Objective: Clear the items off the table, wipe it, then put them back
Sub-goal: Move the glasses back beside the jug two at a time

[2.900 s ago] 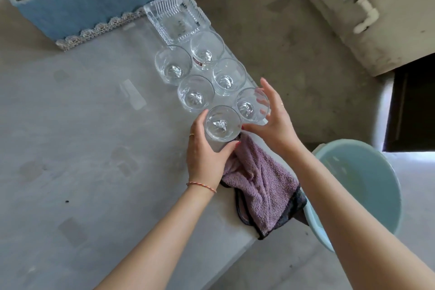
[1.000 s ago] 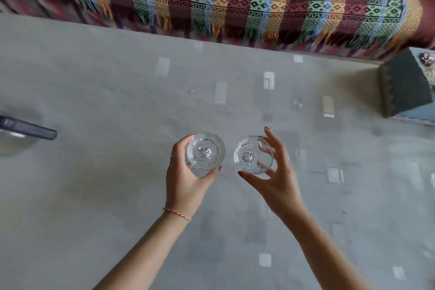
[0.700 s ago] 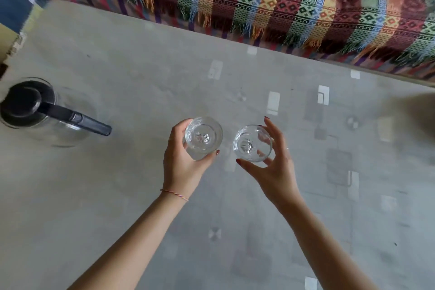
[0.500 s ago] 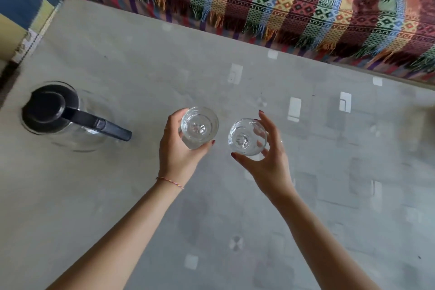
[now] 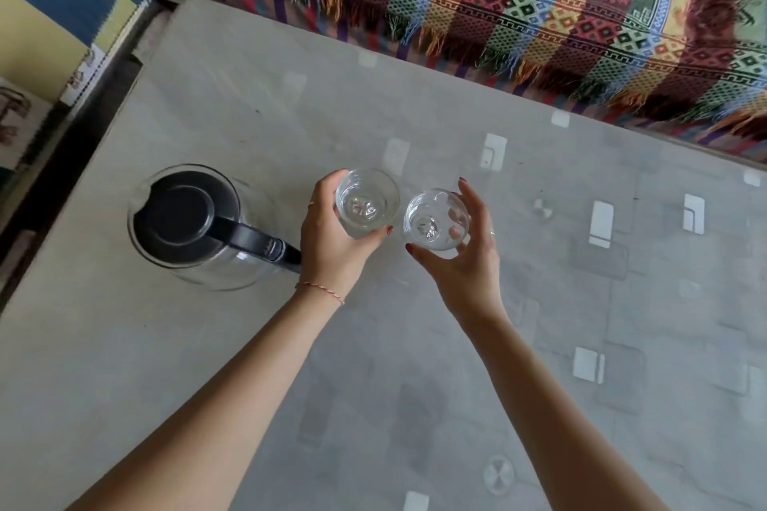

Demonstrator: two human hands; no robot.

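Two clear drinking glasses are held side by side above the grey table. My left hand grips the left glass around its side. The right glass sits in the fingers of my right hand. Both glasses are upright and look empty. I cannot tell whether either glass touches the tabletop. A glass jug with a black lid and black handle stands on the table just left of my left hand; the handle points toward that wrist.
A striped, fringed woven blanket hangs along the table's far edge. The table's left edge runs diagonally past the jug, with a dark gap and blue-and-yellow fabric beyond it. The tabletop has a pale square pattern.
I lifted the two glasses from the row by the towel and carried them left across the table. The jug has come into view and is now close beside my left hand.
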